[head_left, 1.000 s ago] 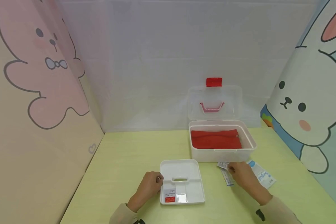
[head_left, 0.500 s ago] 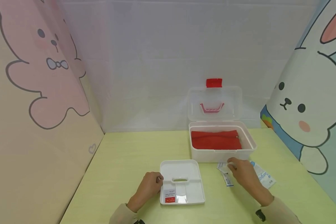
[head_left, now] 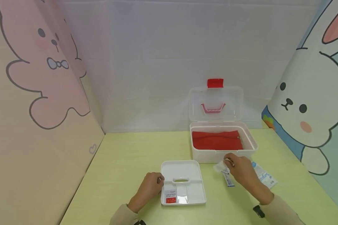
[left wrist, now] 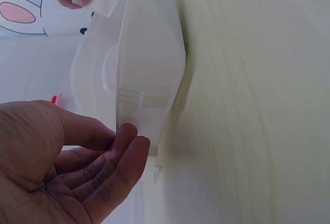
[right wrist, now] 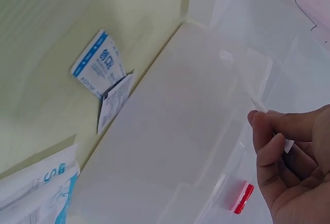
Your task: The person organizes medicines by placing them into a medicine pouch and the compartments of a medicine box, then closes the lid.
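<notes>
Small packet (head_left: 220,167), pinched by raised right hand (head_left: 240,171)

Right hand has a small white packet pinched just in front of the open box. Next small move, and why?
Probably carry the small white packet left and set it in the white tray. The right hand pinches it just above the table, the left hand touches the tray's left edge as if steadying it, and one packet with a red label already lies in a tray compartment.
</notes>
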### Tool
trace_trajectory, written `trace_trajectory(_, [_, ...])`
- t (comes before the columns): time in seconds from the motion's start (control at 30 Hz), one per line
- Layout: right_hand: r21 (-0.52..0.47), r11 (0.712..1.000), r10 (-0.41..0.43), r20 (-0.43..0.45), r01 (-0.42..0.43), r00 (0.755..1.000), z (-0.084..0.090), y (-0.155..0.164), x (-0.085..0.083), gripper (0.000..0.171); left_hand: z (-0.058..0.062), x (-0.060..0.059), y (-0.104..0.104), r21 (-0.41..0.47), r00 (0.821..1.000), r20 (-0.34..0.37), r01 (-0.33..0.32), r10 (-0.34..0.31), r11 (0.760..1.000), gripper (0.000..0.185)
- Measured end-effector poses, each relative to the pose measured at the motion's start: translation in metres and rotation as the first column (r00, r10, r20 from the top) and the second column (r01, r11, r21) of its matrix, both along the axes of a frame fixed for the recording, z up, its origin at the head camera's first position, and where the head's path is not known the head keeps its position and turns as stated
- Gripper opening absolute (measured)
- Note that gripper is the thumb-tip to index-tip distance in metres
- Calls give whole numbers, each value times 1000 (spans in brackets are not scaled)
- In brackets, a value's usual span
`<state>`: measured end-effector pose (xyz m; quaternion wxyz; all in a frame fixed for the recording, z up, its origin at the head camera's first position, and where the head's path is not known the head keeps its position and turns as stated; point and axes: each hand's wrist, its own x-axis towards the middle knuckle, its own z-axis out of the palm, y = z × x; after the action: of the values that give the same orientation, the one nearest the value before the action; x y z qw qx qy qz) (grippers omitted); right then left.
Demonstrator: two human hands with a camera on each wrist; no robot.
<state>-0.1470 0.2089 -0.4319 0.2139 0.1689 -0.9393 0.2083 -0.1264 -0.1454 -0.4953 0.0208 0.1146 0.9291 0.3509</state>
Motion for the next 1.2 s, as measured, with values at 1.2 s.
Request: trace_trajectory(1.2, [-245,958,168,67,-147,984,31,-89,3,11,-4,-3,-1,-4,1000,-1,-12,12,1000,14])
